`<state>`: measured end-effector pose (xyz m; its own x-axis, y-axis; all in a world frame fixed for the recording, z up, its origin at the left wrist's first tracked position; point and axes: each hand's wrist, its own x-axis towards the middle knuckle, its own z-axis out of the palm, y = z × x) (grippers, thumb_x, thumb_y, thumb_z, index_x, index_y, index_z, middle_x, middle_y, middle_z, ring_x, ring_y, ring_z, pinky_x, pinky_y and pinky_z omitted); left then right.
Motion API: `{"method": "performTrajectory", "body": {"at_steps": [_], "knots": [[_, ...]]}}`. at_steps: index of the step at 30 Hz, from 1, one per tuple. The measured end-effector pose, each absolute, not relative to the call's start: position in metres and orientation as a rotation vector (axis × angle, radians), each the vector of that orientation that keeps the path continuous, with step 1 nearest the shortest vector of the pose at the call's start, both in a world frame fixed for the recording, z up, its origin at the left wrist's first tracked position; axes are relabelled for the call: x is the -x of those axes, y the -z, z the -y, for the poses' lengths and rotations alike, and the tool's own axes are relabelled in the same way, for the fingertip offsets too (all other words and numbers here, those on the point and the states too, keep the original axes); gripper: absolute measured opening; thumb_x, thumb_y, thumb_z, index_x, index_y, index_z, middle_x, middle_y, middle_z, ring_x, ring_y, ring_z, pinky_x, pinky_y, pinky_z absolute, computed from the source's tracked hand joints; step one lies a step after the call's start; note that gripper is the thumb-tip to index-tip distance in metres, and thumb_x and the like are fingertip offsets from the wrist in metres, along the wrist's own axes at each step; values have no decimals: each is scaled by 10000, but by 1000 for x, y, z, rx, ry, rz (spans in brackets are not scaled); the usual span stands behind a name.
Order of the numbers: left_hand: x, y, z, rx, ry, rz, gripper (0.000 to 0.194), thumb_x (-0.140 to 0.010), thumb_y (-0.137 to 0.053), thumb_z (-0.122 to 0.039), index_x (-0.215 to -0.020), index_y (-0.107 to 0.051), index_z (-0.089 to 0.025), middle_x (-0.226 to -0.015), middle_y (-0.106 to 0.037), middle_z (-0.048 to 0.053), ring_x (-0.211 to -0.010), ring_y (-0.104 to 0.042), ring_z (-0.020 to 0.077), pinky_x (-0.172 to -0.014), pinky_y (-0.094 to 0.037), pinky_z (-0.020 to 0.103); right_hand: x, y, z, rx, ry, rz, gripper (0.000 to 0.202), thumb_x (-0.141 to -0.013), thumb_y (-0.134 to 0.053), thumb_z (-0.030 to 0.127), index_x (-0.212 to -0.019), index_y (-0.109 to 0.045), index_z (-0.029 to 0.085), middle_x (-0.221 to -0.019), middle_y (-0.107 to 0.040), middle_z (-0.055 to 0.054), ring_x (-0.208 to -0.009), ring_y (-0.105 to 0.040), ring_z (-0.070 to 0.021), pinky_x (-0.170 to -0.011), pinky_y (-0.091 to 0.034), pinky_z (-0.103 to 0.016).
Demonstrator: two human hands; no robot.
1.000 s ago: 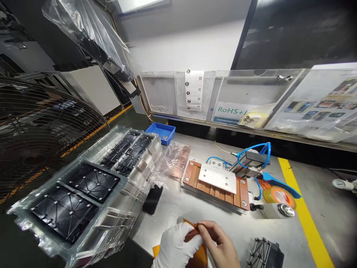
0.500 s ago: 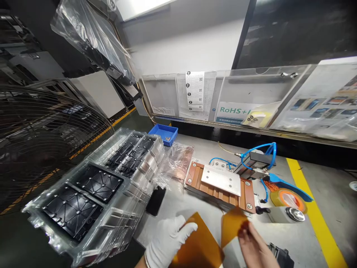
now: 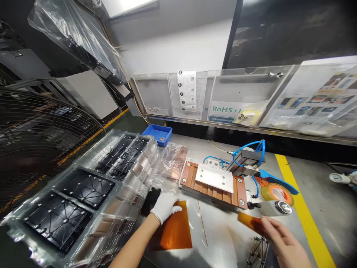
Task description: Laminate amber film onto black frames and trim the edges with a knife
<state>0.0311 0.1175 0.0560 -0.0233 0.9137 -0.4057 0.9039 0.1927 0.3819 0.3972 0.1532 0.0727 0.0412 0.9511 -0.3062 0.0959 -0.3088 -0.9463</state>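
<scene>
– While my right hand (image 3: 284, 243) has a smaller amber piece (image 3: 248, 222) pinched between thumb and fingers, the larger amber sheet (image 3: 178, 230) is over by my left, on the metal surface (image 3: 220, 238).

– So is your left actually holding that one?

– Honestly can't tell. My left hand (image 3: 164, 206), the one in the white glove, is over the sheet's upper left corner with the thumb sticking out across it, but gripping or just resting? Doesn't show.

– What's around it?

– Some flat black thing (image 3: 150, 202) partly behind the glove, then a stack of clear trays (image 3: 117, 191) further left, with black ribbed parts (image 3: 89, 186) in the top one. Ahead and to the right there's a fixture with a brown base (image 3: 238, 195), a white plate (image 3: 214, 178) on top and blue hoses (image 3: 237, 153) at the back.

– And your right side?

– The small piece looks lifted and tilted, near the fixture's closest right corner. Just past it there's a metal-topped bottle (image 3: 275, 208), with a tape roll (image 3: 277, 193) right behind. Oh, and a blue bin (image 3: 157, 134) at the far edge, past the trays.
</scene>
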Motion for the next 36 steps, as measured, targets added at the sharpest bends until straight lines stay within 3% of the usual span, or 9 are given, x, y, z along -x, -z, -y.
{"method": "performTrajectory", "body": {"at_steps": [2, 4, 9, 13, 18, 20, 25, 32, 36], "knots": [[-45, -63, -125, -1684, -120, -1856, 295, -814, -650, -291, -1091, -691, -197, -1170, -672, 129, -1137, -561, 336, -993, -376, 461, -374, -86, -151, 1527, -1552, 1246, 495, -624, -726, 686, -774, -657, 219, -776, -726, -63, -789, -700, -280, -744, -587, -357], [-64, -76, -124, -1618, -224, -1749, 278, -883, -532, -283, -1096, -695, -209, -1162, -691, 84, -1116, -585, 262, -1007, -397, 391, -355, -94, -146, 1432, -1785, 1393, 500, -663, -685, 705, -749, -624, 216, -744, -710, -55, -751, -697, -258, -735, -572, -350], [-110, -111, -106, -1387, -298, -1381, 246, -807, -611, -408, -897, -763, -236, -835, -756, -30, -797, -666, 141, -659, -466, 175, -324, -91, -137, 1321, -2061, 1508, 463, -743, -674, 643, -797, -595, 190, -727, -690, -42, -698, -683, -207, -678, -522, -307], [-124, -127, -106, -1363, -278, -1440, 234, -747, -645, -389, -684, -753, -191, -559, -649, -28, -557, -556, 104, -514, -336, 202, -318, -89, -140, 1290, -2164, 1500, 449, -767, -674, 622, -844, -565, 192, -734, -668, -22, -713, -681, -198, -663, -512, -298], [-116, -129, -115, -1539, -237, -1570, 205, -735, -608, -327, -618, -704, -189, -609, -663, 1, -611, -564, 141, -596, -351, 257, -347, -85, -153, 1122, -2425, 1486, 700, -692, -706, 692, -1167, -559, 200, -933, -711, -85, -867, -696, -257, -768, -532, -378], [-107, -125, -120, -1403, -319, -1627, 202, -739, -591, -330, -641, -690, -184, -625, -667, 7, -613, -572, 147, -618, -394, 256, -364, -77, -155, 1183, -2380, 1451, 743, -700, -651, 748, -1198, -586, 200, -1009, -723, -120, -909, -687, -266, -819, -508, -396], [-92, -115, -133, -995, -616, -1607, 247, -728, -589, -415, -667, -647, -182, -626, -637, -11, -544, -533, 124, -560, -433, 245, -381, -61, -147, 1507, -1963, 975, 571, -718, -647, 727, -911, -708, 193, -849, -742, -89, -774, -660, -221, -732, -483, -329], [-92, -107, -158, -952, -630, -1589, 256, -738, -597, -433, -682, -615, -184, -663, -646, -5, -506, -503, 105, -564, -427, 260, -371, -78, -163, 1503, -1908, 796, 457, -690, -730, 650, -772, -643, 209, -742, -672, -13, -698, -576, -150, -689, -462, -248], [-84, -94, -191, -935, -580, -1555, 306, -753, -604, -470, -668, -573, -178, -527, -562, -30, -451, -446, 90, -469, -319, 233, -367, -70, -201, 1524, -1813, 923, 465, -632, -771, 623, -655, -582, 199, -608, -539, 39, -571, -463, -112, -560, -405, -227]]}}
